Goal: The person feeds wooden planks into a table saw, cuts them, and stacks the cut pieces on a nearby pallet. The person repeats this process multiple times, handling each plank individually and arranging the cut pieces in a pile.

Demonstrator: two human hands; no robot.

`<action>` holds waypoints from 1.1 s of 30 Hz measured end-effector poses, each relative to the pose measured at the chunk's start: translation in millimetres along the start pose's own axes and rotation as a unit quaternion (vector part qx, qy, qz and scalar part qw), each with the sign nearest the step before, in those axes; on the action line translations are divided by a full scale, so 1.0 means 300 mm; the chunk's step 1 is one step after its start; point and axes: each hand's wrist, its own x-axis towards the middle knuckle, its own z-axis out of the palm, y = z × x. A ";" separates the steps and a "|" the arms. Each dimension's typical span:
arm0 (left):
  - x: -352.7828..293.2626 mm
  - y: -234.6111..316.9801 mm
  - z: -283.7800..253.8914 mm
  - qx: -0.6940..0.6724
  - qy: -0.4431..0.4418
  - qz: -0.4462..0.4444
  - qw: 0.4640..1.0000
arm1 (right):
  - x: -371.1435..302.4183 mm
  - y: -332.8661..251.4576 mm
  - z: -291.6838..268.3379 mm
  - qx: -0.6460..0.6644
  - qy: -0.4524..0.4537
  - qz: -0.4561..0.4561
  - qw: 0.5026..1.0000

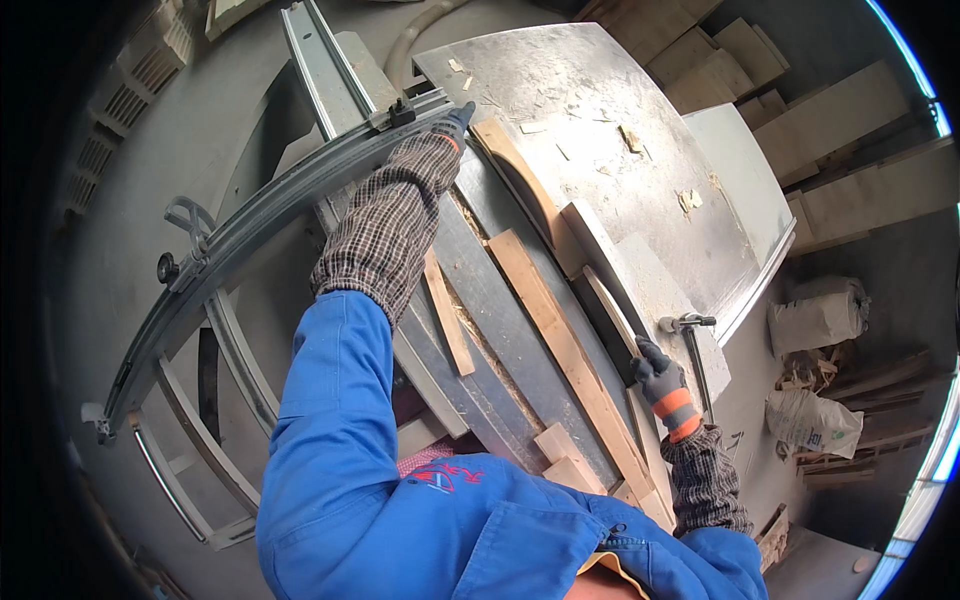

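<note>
My left hand [456, 124], in a dark glove with an orange cuff, reaches to the far end of the metal crosscut fence [300, 190]. It lies near the end of a curved wooden piece [520, 175]; its fingers are mostly hidden. On the right, my right hand [664, 388], in a grey glove with an orange band, is closed at the near end of a narrow pale wooden strip [612, 304]. That strip lies along the saw's upright rip fence [604, 250]. A longer wooden board [560, 335] lies on the metal saw table [500, 335].
Offcuts [566, 458] and a short strip [447, 312] lie near my body. Wood chips litter the wide metal table [590, 110]. A handled clamp rod [690, 345] stands beside my right hand. Stacked boards [850, 115] and white sacks [815, 420] are at right.
</note>
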 end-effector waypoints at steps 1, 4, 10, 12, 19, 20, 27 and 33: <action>0.068 -0.003 0.040 0.004 -0.008 0.004 1.000 | -0.007 0.003 -0.005 0.008 0.004 -0.008 1.000; 0.143 0.006 0.111 0.012 -0.037 0.000 0.999 | -0.028 -0.053 -0.015 0.043 0.000 0.009 0.999; 0.190 -0.098 0.176 -0.002 -0.032 -0.025 0.999 | -0.032 -0.077 -0.030 0.045 -0.005 0.001 0.999; 0.217 0.001 0.092 0.043 -0.174 -0.001 0.984 | -0.036 -0.069 -0.033 0.053 0.001 0.020 0.998; 0.228 -0.318 0.118 -0.209 -0.145 -0.033 0.967 | -0.008 -0.034 -0.017 0.051 -0.006 -0.009 0.999; 0.232 -0.298 0.142 -0.202 -0.156 -0.020 0.967 | -0.005 0.018 -0.007 0.049 0.000 -0.008 0.999; 0.132 -0.269 0.097 -0.391 -0.180 -0.196 0.881 | -0.007 0.003 0.004 0.089 0.010 0.037 0.995; 0.065 -0.114 0.132 -0.073 -0.120 0.179 0.974 | -0.030 0.071 0.028 0.204 0.036 0.157 0.966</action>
